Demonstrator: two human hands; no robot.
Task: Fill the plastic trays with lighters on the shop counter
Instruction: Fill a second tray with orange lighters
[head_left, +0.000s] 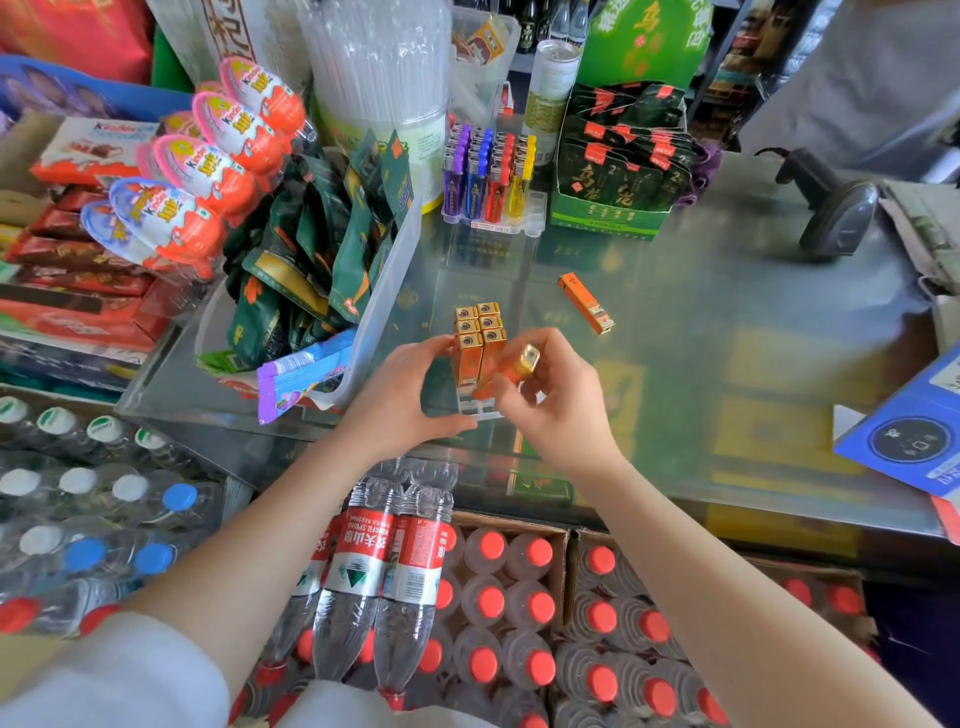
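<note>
Standing upright in a clear plastic tray (480, 410) near the front edge of the glass counter (727, 322), six orange lighters (479, 338) with gold tops form a tight block of two columns. The left hand (400, 395) curls around the tray's left side, fingertips touching the block near its top and thumb reaching along the tray's front edge. The right hand (558, 400) pinches a seventh orange lighter (511, 369) between thumb and fingers, holding it tilted, gold cap up and to the right, its lower end down by the tray just beside the standing block. A single orange lighter (586, 303) lies flat on the glass, apart from the tray to the right and farther back. Toward the rear of the counter a second tray (530, 218) holds upright coloured lighters (488, 174) in purple, blue, red and yellow rows. Beside it on the right stands a green display box of dark tea packets (621, 171), and on the left a clear bin of green snack packs (322, 249), with chocolate eggs (208, 171) stacked farther left. A black barcode scanner (836, 208) rests at the right. Below the counter sit cartons of water bottles with red caps (519, 613).
</note>
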